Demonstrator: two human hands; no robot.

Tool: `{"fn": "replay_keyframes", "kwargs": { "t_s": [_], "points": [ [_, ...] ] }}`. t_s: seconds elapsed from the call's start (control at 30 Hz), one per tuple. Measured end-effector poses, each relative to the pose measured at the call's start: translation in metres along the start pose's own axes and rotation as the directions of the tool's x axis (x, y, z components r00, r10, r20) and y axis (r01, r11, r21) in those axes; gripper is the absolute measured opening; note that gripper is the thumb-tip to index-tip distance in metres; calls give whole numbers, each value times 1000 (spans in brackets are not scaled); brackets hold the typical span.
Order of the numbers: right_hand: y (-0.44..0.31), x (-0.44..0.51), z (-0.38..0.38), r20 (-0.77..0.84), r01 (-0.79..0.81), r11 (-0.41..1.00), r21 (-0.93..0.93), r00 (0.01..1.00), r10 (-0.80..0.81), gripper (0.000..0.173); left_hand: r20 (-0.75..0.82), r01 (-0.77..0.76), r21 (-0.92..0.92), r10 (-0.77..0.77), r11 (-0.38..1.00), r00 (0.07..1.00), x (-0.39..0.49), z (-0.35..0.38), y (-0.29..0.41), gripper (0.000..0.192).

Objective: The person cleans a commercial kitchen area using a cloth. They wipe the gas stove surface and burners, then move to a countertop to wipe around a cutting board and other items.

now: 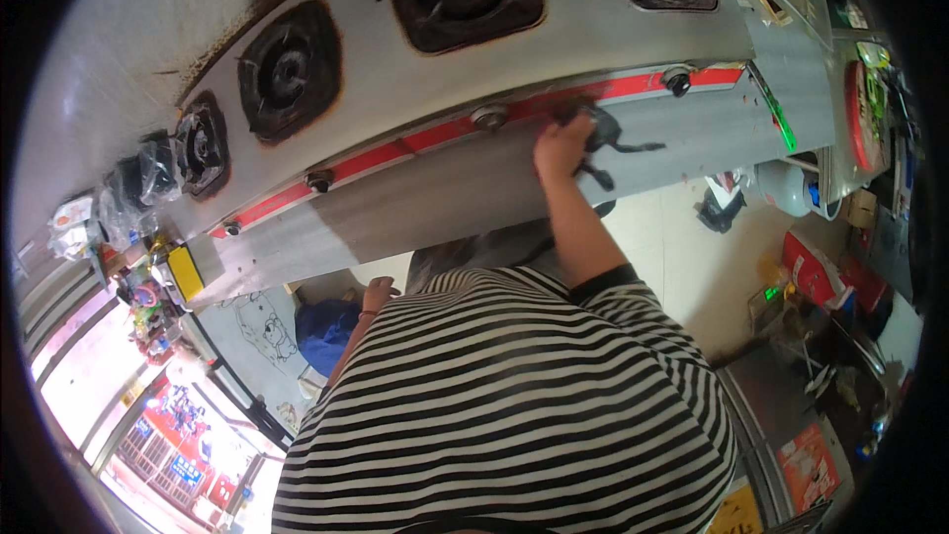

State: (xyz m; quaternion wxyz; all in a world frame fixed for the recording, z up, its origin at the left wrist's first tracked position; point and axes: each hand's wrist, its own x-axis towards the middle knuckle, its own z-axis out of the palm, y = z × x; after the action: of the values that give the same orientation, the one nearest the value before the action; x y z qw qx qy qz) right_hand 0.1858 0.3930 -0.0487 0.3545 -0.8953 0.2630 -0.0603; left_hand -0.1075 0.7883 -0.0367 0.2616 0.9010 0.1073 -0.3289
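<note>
My right hand [565, 147] grips a dark, limp cloth [604, 127] against the front edge of a steel gas stove [415, 100]. Two dark ends of the cloth hang loose to the right of the fingers. The hand covers part of the stove's red front strip [371, 163], between a control knob [489, 117] on its left and another knob [677, 80] on its right. My left hand [379, 293] is low beside my striped shirt, with its fingers partly bent and nothing seen in them.
Several blackened burners [289, 70] line the stovetop. A green-handled tool [782, 130] lies on the steel surface to the right. Plastic bags [122, 200] and a yellow object [185, 273] are at the left end. On the floor stand a black bag [721, 211] and a red box [812, 267].
</note>
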Motion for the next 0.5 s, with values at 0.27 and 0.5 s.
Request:
{"fn": "replay_keyframes", "kwargs": {
  "t_s": [0.27,0.5],
  "points": [
    [-134,-178,117,315,200,980,16,929,-195,27,25,37,311,-47,950,999,-55,7,-284,22],
    [-175,-178,103,480,483,875,-36,777,-409,32,-32,74,158,-70,985,997,-65,2,-344,26]
  ]
}}
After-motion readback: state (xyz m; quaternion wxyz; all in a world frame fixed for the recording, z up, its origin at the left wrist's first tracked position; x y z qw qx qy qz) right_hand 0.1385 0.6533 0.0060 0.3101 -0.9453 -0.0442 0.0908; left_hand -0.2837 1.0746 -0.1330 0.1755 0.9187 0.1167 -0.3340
